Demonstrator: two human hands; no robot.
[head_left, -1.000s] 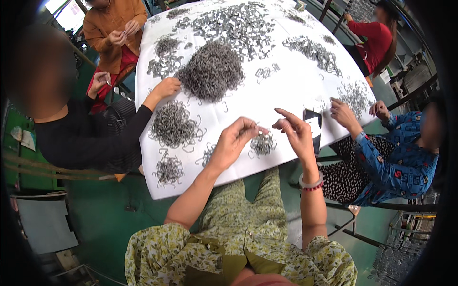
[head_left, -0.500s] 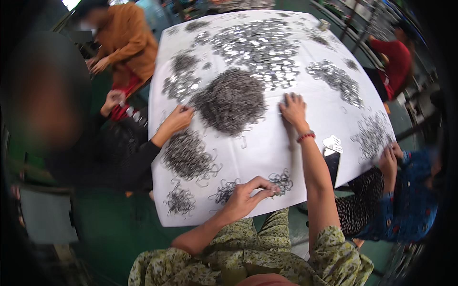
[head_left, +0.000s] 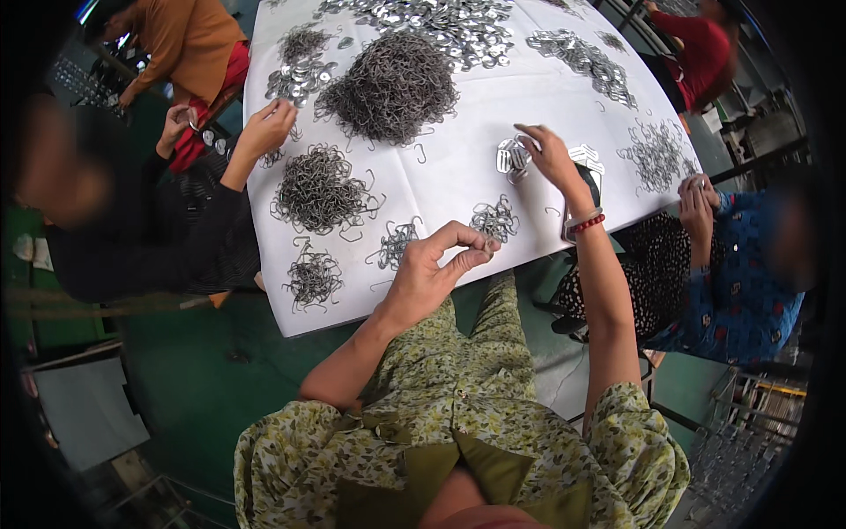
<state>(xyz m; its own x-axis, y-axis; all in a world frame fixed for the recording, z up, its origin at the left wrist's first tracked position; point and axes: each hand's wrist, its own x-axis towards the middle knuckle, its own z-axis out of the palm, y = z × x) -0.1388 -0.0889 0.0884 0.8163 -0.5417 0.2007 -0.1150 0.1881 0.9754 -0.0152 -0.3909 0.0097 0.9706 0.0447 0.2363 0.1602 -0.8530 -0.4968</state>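
My left hand (head_left: 438,263) is closed in a pinch above the table's near edge; whatever sits between thumb and forefinger is too small to make out. Just past its fingertips lies a little pile of bent wire hooks (head_left: 495,218). My right hand (head_left: 550,160) is over the white sheet, its fingers spread and partly bent. Against those fingers rests a small group of flat, slotted metal pieces (head_left: 509,160). More slotted pieces (head_left: 585,157) lie by a dark phone (head_left: 589,182), partly behind my right wrist.
A big heap of hooks (head_left: 397,88) and shiny discs (head_left: 441,26) cover the far side. Other hook piles (head_left: 322,189) lie at left and right. People sit around the table; one hand (head_left: 269,130) reaches in at left, another person's hands (head_left: 696,198) work at right.
The view has tipped down toward my lap. My right hand has drawn back toward me, and slotted metal pieces now show beside it. My left hand keeps its pinch near the small hook pile.
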